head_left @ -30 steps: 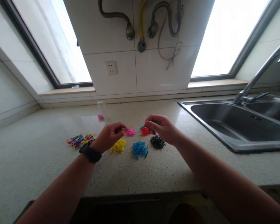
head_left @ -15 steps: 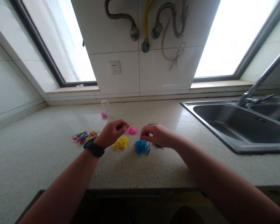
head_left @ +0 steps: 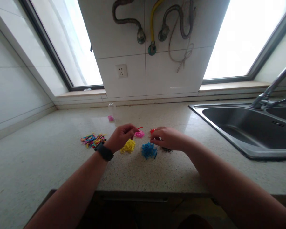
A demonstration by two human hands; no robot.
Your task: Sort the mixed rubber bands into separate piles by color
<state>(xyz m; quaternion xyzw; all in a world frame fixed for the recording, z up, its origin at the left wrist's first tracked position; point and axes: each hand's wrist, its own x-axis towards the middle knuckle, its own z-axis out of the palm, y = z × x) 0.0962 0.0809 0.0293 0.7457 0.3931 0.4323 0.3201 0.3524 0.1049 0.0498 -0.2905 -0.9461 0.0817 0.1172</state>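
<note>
My left hand [head_left: 124, 135], with a dark watch at the wrist, pinches a small red rubber band [head_left: 140, 128] that sticks out past the fingertips. Just beyond it lies a pink pile of bands [head_left: 139, 135], and below it a yellow pile [head_left: 128, 146]. My right hand [head_left: 165, 137] is curled with thumb and fingers together, above the edge of a blue pile [head_left: 149, 150]. Whatever its fingertips hold is hidden. A red pile [head_left: 152, 130] shows partly behind this hand, and a dark pile [head_left: 167, 149] peeks out beneath it.
A mixed multicoloured heap [head_left: 92, 140] lies left of my left wrist. Farther back, a clear container [head_left: 112, 108] lies with something pink [head_left: 110, 118] at its end. A steel sink [head_left: 243, 127] with a tap is at the right. The counter's front edge [head_left: 157, 192] runs nearest me.
The camera view has shifted, so the whole scene sits farther right. The band in my left hand now shows clearly red. More of the red pile is visible beside my right hand.
</note>
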